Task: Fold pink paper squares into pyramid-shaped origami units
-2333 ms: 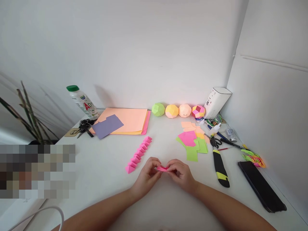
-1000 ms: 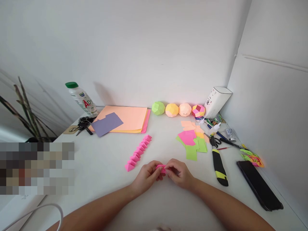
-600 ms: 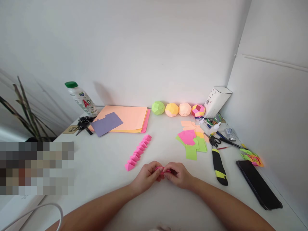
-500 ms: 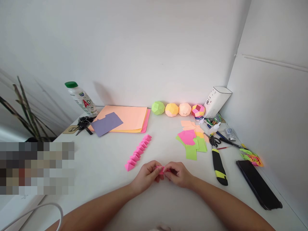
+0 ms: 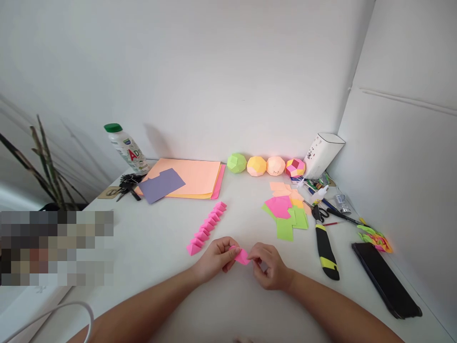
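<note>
My left hand (image 5: 218, 257) is closed, pinching a small folded piece of pink paper (image 5: 242, 256) between thumb and fingers. At the paper's right edge is my right hand (image 5: 271, 267), its index fingertip at or almost at the paper and its thumb lower down, apart from it. The right fingers are bent and hold nothing that I can see. Just beyond my left hand, a slanting row of several folded pink paper pieces (image 5: 207, 228) lies on the white table (image 5: 150, 252).
Loose pink and green paper pieces (image 5: 284, 230) lie to the right, beside scissors (image 5: 317, 213), a black-and-yellow cutter (image 5: 326, 252) and a phone (image 5: 385, 281). Paper polyhedra (image 5: 256, 166) line the wall. Coloured sheets (image 5: 193, 176) and a bottle (image 5: 128, 150) are at the back left.
My right hand has let go of the pink paper and shifted slightly right, its thumb now apart. More of the paper shows, still in my left hand. The whole view has shifted slightly.
</note>
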Available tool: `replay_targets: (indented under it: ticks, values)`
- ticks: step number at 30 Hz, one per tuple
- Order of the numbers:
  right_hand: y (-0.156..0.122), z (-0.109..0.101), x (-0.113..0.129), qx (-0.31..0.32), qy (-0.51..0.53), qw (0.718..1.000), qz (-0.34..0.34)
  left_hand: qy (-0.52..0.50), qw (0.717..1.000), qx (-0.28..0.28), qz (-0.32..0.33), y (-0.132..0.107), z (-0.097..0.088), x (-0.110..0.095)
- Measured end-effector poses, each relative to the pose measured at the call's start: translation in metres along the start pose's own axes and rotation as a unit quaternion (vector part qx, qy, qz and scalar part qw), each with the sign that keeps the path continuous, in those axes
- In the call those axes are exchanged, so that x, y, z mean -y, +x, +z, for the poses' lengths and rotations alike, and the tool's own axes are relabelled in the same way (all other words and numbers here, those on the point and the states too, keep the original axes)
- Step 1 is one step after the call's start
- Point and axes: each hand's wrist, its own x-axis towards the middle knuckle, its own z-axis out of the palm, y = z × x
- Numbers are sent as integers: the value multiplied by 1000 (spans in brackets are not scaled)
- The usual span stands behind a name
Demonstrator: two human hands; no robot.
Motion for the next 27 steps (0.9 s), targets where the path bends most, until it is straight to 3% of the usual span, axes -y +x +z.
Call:
replay_targets:
  ticks: [5, 10, 17, 22, 27]
  values:
    - [0, 3, 2, 15, -130, 988, -80, 2, 999, 31, -17, -1, -1, -2]
    - [1, 5, 6, 40, -97, 992, -76, -2, 998, 48, -48, -2, 3, -3]
    - [2, 5, 3, 45, -174, 975, -127, 25, 999, -14, -37, -1, 8, 3]
    - [2, 4, 3, 34, -117, 989, -84, 67, 997, -45, -13, -1, 9, 6]
    - [2, 5, 1, 13, -36, 999, 13, 106, 994, -20, 24, -2, 7, 6]
